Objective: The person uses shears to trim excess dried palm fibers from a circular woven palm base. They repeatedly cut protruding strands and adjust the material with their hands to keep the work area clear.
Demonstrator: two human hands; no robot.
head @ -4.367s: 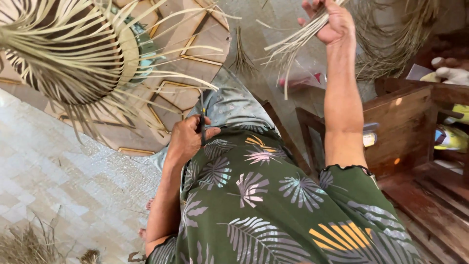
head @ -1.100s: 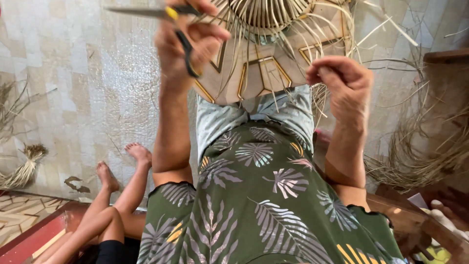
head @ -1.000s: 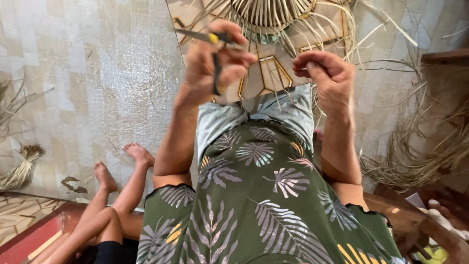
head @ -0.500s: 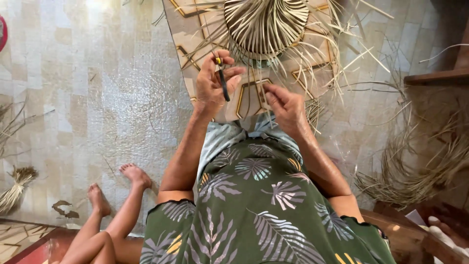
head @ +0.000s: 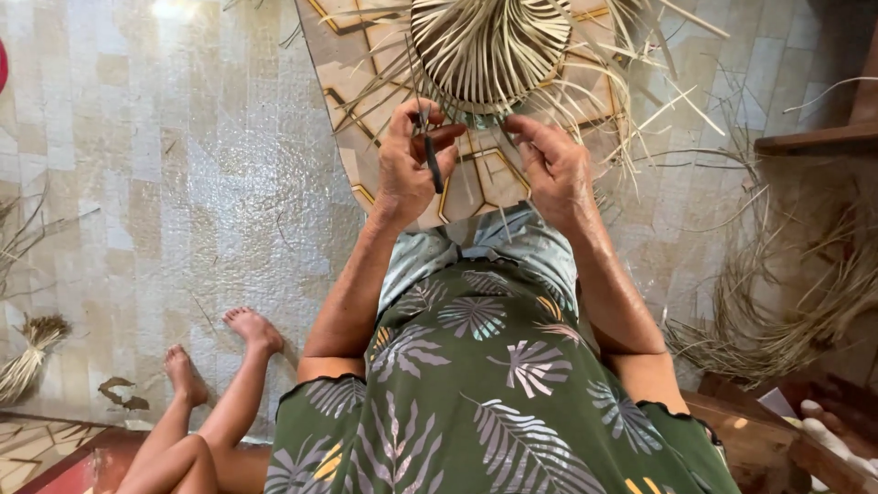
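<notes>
Left hand (head: 409,163) gripped scissors (head: 428,155) at top centre; right hand (head: 555,169) pinched strand — hat (head: 489,50) crown woven, brim strands (head: 640,101) loose, untrimmed.

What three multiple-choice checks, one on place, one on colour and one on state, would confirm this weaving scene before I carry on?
1. Where does the woven straw piece lie?
A. On a patterned board ahead of the hands
B. On the wooden shelf at right
C. On the tiled floor at far left

2. What colour are the handles of the scissors?
A. Red
B. Dark
C. White

3. How is the left hand occupied?
A. Flat on the floor
B. Empty in the lap
C. Gripping the scissors

Answers: 1 A, the board shows under the loose strands. 2 B, a dark handle hangs below the fingers. 3 C, fingers close round the scissors while the right hand pinches strands at the piece's rim.
</notes>
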